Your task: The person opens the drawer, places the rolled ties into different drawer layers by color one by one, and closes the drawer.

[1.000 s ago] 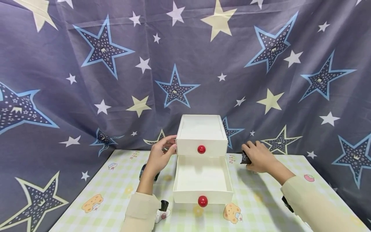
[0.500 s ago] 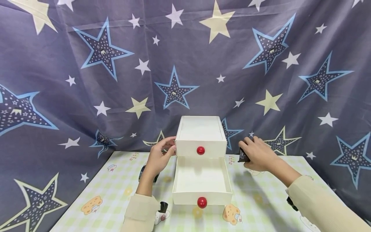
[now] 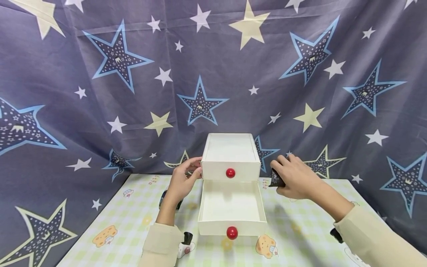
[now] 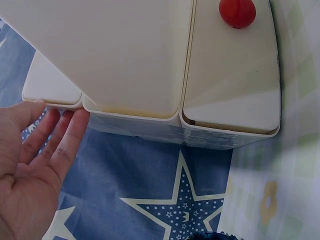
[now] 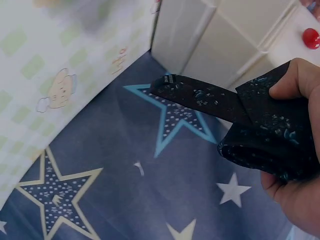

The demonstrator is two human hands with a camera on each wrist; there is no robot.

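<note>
A white drawer cabinet with red round knobs stands mid-table. One drawer below the top one is pulled out, with nothing inside. In the left wrist view, a shut drawer front lies beneath it. My left hand touches the cabinet's left side near the top drawer, with its fingers nearly straight. To the right of the cabinet, my right hand holds a dark floral folded fabric item above the table. A strap sticks out from the fabric; its exact kind is unclear.
A pale green checked cloth with cartoon prints covers the table. A dark curtain with stars hangs right behind the cabinet. A small black object shows beside the left sleeve.
My right hand has shifted slightly left, closer to the cabinet, with the dark fabric item in it. The left hand stays at the cabinet's side, and the drawer has not moved.
</note>
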